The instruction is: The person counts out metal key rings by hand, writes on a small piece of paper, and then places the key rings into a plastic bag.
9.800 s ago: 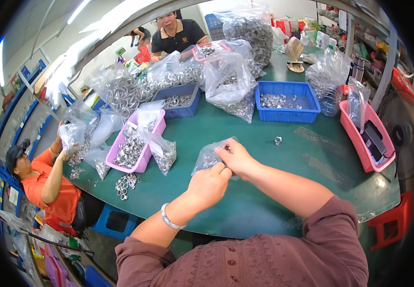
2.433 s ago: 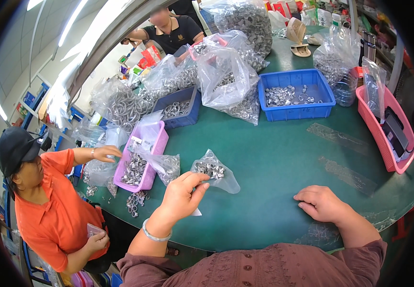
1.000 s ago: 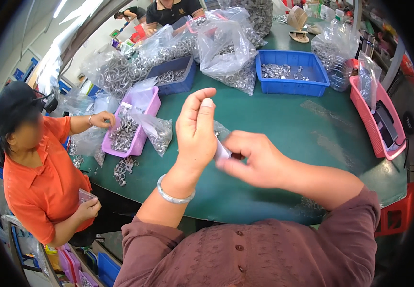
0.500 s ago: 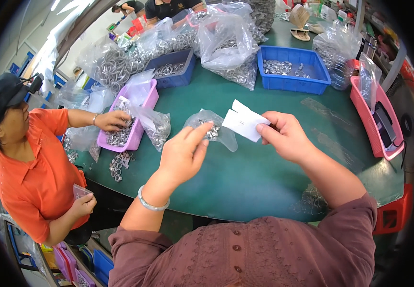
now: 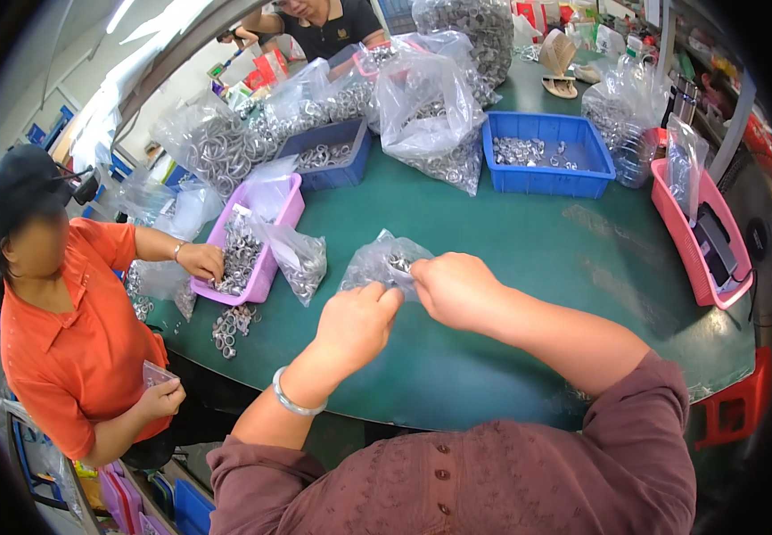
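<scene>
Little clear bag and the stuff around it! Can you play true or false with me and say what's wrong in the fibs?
1. The left hand and right hand are both at the small clear bag. True.
2. A bracelet is on the right wrist. False: the bracelet is on the left wrist.
3. The orange-shirted co-worker has a hand at the purple basket. True.
4. The tabletop is red. False: the tabletop is green.

It was a workshop: across the middle of the frame, a green desk (image 5: 529,357) carried bulging bags (image 5: 203,143), a blue tray (image 5: 549,182) and a purple basket (image 5: 266,278), all holding many metal parts (image 5: 242,254); at left was a worker in an orange shirt (image 5: 74,321).
</scene>
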A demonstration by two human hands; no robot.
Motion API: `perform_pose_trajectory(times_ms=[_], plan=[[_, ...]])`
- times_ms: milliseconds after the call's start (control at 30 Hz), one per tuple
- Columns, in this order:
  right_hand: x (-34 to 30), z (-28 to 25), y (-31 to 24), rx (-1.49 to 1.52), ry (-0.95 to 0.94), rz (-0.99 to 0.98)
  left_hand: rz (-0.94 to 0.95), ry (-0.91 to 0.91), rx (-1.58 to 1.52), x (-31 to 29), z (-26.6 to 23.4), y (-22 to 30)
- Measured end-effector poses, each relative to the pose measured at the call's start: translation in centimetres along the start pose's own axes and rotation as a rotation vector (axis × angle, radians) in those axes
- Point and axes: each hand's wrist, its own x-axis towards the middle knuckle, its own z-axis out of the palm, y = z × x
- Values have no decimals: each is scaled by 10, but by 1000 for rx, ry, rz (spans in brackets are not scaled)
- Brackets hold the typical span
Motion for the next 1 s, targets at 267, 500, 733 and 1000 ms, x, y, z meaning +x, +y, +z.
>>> perform_pose_trajectory(times_ms=[267,500,733,1000], plan=[[46,26,16,226,14,-14,41,18,2,3,1,5],[55,36,17,413,-133,246,56,51,-25,3,-1,2],[37,29,15,208,73,196,16,1,-41,5,-6,3],[2,-10,21,-36,-106,5,-15,34,-62,11,-4,2]])
